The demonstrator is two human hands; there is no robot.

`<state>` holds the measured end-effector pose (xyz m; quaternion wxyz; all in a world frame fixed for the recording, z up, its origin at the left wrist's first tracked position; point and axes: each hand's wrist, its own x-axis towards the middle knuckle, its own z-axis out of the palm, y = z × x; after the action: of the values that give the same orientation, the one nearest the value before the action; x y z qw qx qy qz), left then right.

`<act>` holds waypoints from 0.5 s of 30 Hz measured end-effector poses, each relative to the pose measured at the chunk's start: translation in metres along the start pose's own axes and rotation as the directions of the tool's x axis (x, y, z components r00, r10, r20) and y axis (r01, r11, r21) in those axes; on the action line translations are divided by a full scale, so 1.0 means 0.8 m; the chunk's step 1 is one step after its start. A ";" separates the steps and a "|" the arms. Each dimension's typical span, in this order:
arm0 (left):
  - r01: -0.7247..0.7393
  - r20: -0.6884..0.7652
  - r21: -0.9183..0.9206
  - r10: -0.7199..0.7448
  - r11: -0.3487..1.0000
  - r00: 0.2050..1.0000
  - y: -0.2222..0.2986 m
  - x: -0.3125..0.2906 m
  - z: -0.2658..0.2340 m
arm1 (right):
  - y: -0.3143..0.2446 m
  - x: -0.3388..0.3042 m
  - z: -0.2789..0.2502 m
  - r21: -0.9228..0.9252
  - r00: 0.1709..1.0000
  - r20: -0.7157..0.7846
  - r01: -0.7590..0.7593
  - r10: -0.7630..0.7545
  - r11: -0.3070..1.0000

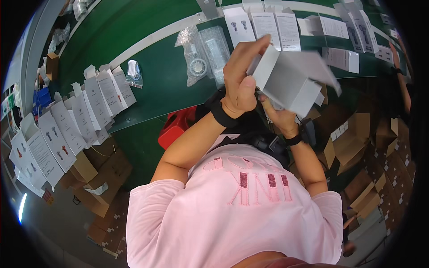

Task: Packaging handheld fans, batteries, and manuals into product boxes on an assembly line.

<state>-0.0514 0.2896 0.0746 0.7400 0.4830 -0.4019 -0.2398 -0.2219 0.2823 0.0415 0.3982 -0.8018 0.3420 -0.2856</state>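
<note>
I hold a small white cardboard box (290,80) up in front of me, its flaps open and blurred at the right. My left hand (241,80) grips the box's left end, fingers over its top edge. Underneath it, my right hand (279,116) supports the box from below and is largely hidden. Both wrists wear black bands. The box is raised above the green table (147,80).
Rows of flat white printed cartons (67,125) lie along the table's left edge, more cartons (263,24) at the far side. Clear bags with parts (203,51) lie mid-table. A red stool (176,125) and brown cardboard boxes (353,143) stand on the floor. Another person's arm (402,80) is at right.
</note>
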 end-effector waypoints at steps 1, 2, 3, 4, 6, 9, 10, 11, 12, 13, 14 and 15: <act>-0.006 0.056 0.040 0.004 0.999 0.998 0.003 -0.002 -0.007 | -0.013 0.003 0.002 0.210 0.993 -0.005 -0.114 0.117 0.971; -0.015 0.113 0.083 0.006 0.996 0.994 0.007 -0.004 -0.016 | -0.012 0.005 -0.001 0.163 1.000 0.021 -0.018 0.015 0.987; -0.119 0.222 0.287 0.054 0.951 0.974 0.015 -0.006 -0.025 | -0.023 0.005 0.002 0.169 0.999 0.026 -0.025 0.021 0.985; -0.174 0.278 0.255 0.101 0.951 0.955 0.030 -0.001 -0.034 | -0.036 0.007 0.007 0.174 1.000 -0.013 -0.008 0.010 0.985; -0.232 0.341 0.232 0.145 0.945 0.929 0.061 0.002 -0.046 | -0.048 0.006 0.016 0.297 0.998 -0.008 -0.051 0.056 0.954; -0.112 0.359 0.537 -0.106 0.836 0.927 0.098 0.002 -0.119 | -0.079 0.032 0.005 0.062 0.952 0.247 0.169 -0.179 0.984; 0.067 0.234 0.647 -0.282 0.760 0.930 0.104 0.005 -0.148 | -0.097 0.039 0.008 0.059 0.964 0.265 -0.024 0.008 0.998; 0.245 0.087 0.721 -0.436 0.648 0.896 0.103 0.012 -0.181 | -0.111 0.047 0.012 0.047 0.938 0.285 -0.217 0.196 0.975; 0.454 0.004 0.727 -0.664 0.516 0.748 0.098 0.018 -0.235 | -0.109 0.059 0.012 0.139 0.917 0.324 -0.288 0.231 0.947; 0.628 -0.075 0.699 -0.838 0.342 0.540 0.083 0.019 -0.286 | -0.098 0.067 0.016 0.285 0.859 0.370 -0.468 0.355 0.836; 0.889 -0.156 0.413 -0.946 0.200 0.285 0.070 0.020 -0.309 | -0.083 0.075 0.019 0.399 0.771 0.433 -0.629 0.467 0.668; 0.997 -0.131 0.071 -0.991 -0.003 0.006 0.059 0.020 -0.331 | -0.064 0.080 0.019 0.481 0.707 0.489 -0.707 0.510 0.519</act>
<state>0.1748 0.4360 0.0677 0.3273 0.6822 0.0555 -0.6514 -0.1556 0.2623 0.0883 0.7650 -0.4741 0.4232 -0.1044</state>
